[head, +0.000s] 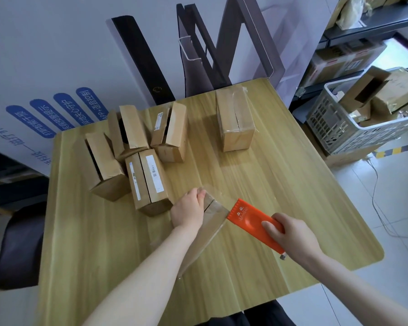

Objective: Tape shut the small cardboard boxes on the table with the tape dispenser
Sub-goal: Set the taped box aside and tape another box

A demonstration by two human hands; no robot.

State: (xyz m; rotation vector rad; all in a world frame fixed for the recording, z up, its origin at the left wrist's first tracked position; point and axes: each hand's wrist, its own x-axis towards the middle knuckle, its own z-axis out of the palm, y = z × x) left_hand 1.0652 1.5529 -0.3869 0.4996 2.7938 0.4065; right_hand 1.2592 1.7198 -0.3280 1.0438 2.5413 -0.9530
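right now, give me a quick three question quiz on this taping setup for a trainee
1. True or false: the right hand grips the orange tape dispenser.
2. What does the left hand hold? A) the box being taped B) a roll of string C) scissors
3. Fill in: the lone box at the far right of the table already has clear ____ on it.
Key: 1 true; 2 A; 3 tape.

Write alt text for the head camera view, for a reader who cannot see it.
A person's left hand holds a small brown cardboard box on a light wooden table while the right hand grips an orange plastic tape dispenser at its end. Several more boxes with loose flaps cluster at the far left; a taped cardboard box stands far right.
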